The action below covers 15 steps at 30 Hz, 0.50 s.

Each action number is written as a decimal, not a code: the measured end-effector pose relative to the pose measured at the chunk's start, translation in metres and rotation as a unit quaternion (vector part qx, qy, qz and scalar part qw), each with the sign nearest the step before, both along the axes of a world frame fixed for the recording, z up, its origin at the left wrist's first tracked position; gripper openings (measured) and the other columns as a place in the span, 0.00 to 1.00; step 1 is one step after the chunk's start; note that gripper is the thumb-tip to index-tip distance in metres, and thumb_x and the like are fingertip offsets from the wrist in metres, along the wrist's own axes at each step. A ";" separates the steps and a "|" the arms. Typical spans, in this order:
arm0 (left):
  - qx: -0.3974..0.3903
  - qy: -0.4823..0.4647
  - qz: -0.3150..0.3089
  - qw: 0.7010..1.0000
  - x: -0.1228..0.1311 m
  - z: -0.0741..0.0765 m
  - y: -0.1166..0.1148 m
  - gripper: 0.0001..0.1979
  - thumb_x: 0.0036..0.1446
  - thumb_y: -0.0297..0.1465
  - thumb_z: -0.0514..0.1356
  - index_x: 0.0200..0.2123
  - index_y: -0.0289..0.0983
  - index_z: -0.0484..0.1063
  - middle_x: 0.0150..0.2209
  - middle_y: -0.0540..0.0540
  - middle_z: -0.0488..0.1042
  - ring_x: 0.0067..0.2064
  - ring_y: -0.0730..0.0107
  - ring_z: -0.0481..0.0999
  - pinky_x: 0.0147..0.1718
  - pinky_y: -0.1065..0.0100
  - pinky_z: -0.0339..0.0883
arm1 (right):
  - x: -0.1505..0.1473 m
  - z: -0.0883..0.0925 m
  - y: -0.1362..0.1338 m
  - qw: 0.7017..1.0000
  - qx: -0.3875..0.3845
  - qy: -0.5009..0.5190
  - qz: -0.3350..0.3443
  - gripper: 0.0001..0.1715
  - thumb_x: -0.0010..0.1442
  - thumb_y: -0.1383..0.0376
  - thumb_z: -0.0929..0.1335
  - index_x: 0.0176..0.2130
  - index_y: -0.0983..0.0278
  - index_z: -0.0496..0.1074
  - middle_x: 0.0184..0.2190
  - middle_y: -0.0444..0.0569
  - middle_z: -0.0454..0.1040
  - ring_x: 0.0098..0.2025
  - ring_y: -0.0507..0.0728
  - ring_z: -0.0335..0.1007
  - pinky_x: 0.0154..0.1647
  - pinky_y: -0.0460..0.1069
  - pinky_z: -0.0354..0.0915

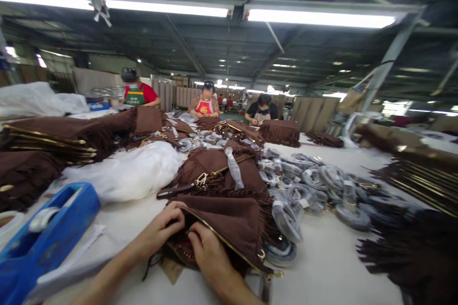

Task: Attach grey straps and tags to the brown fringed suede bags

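Note:
A brown fringed bag [229,217] with a gold zipper lies in front of me, its mouth unzipped and gaping toward me. My left hand [166,228] pinches the left end of the bag's upper edge. Inside the opening is my right hand [211,250], fingers curled against the lining; what they grip is hidden. A tan paper tag [171,269] hangs below the opening. Just behind lies another brown fringed bag [214,164], with a dark strap with gold clasps [202,181] and a plastic-wrapped piece [234,169] on top.
Plastic-wrapped coiled straps [318,181] spread to the right. A blue tape dispenser [50,238] stands at left beside bunched white plastic [132,171]. Stacked brown bags [71,128] lie at far left, more [425,181] at right. Several co-workers [205,102] work across the table [315,267].

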<state>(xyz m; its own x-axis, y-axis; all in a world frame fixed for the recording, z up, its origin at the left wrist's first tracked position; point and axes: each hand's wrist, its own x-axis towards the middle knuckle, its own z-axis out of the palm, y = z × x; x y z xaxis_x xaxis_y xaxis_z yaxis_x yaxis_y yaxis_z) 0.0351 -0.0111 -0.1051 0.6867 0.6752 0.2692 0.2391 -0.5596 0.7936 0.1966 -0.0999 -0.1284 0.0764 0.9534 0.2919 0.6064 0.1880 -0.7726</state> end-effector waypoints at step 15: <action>0.038 0.078 -0.013 0.996 0.079 0.088 -0.016 0.13 0.52 0.43 0.56 0.31 0.41 0.74 0.46 0.44 0.77 0.52 0.52 0.71 0.52 0.60 0.62 | -0.011 -0.008 0.002 0.966 -0.096 0.238 0.035 0.06 0.51 0.65 0.71 0.32 0.58 0.80 0.27 0.40 0.76 0.34 0.56 0.72 0.38 0.47 0.66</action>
